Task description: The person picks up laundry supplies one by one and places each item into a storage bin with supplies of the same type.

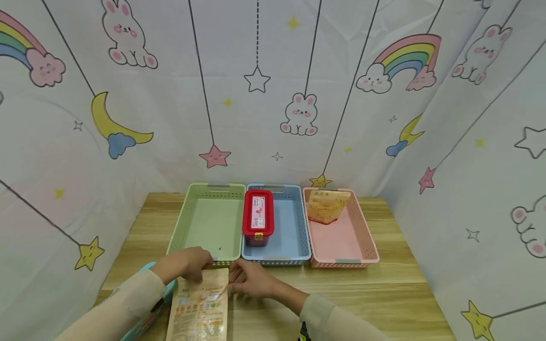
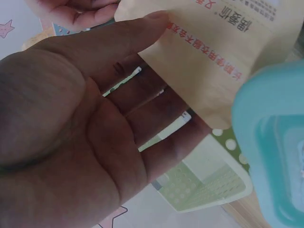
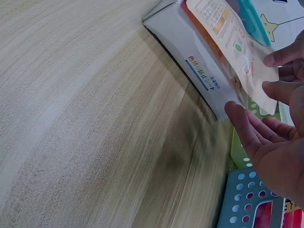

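A cream, printed pouch lies in front of the green basket, its upper edge close to the basket's near wall. My left hand pinches its top left, the thumb on the printed face and the fingers behind. At the top right corner is my right hand; its thumb touches the pouch and its other fingers are spread apart beside a white box. That box, with coloured Japanese lettering, sits under the pouch. A teal, rounded plastic item is left of the pouch, partly hidden by my left arm.
Three perforated baskets stand in a row: green, blue and pink. A red lidded tub is in the blue one, and a yellow-orange pouch leans in the pink one. Behind the wooden table hangs a cartoon-printed cloth.
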Action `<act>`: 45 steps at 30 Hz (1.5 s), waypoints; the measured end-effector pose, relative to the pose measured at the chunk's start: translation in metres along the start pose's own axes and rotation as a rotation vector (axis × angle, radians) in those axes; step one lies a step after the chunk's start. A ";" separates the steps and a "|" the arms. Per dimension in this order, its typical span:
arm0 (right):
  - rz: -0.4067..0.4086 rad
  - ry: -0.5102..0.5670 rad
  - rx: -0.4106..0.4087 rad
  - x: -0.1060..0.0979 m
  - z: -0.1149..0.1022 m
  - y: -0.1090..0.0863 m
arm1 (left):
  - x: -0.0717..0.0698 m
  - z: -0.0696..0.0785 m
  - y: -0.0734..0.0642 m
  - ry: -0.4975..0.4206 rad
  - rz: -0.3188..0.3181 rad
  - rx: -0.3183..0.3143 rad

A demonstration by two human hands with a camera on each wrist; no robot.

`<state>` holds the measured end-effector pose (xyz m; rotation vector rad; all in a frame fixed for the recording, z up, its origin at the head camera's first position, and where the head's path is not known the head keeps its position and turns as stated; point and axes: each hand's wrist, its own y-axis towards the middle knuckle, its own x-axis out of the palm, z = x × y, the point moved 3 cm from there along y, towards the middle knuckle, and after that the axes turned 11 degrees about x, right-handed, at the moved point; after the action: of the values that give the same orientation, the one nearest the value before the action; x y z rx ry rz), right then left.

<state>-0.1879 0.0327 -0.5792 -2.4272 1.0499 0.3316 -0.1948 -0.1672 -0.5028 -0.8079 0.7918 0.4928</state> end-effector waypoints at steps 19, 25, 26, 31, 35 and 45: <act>-0.070 0.364 0.039 0.002 0.000 -0.002 | -0.012 -0.001 0.002 -0.101 -0.064 0.083; -0.046 0.351 0.052 0.005 -0.003 -0.004 | -0.011 -0.001 0.003 -0.098 -0.043 0.097; -0.049 0.350 0.054 0.005 -0.004 -0.004 | -0.012 -0.001 0.003 -0.100 -0.040 0.098; -0.089 0.377 0.067 0.006 -0.007 -0.005 | -0.013 0.000 0.005 -0.110 -0.033 0.106; -0.119 0.407 0.081 0.006 -0.005 -0.006 | -0.011 -0.002 0.006 -0.129 -0.034 0.117; -0.165 0.487 0.088 0.004 0.004 -0.009 | 0.000 -0.022 -0.004 -0.344 -0.141 -0.065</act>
<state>-0.1791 0.0373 -0.5811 -2.5515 1.0140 -0.3723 -0.2018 -0.1867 -0.5105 -0.8056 0.4006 0.5160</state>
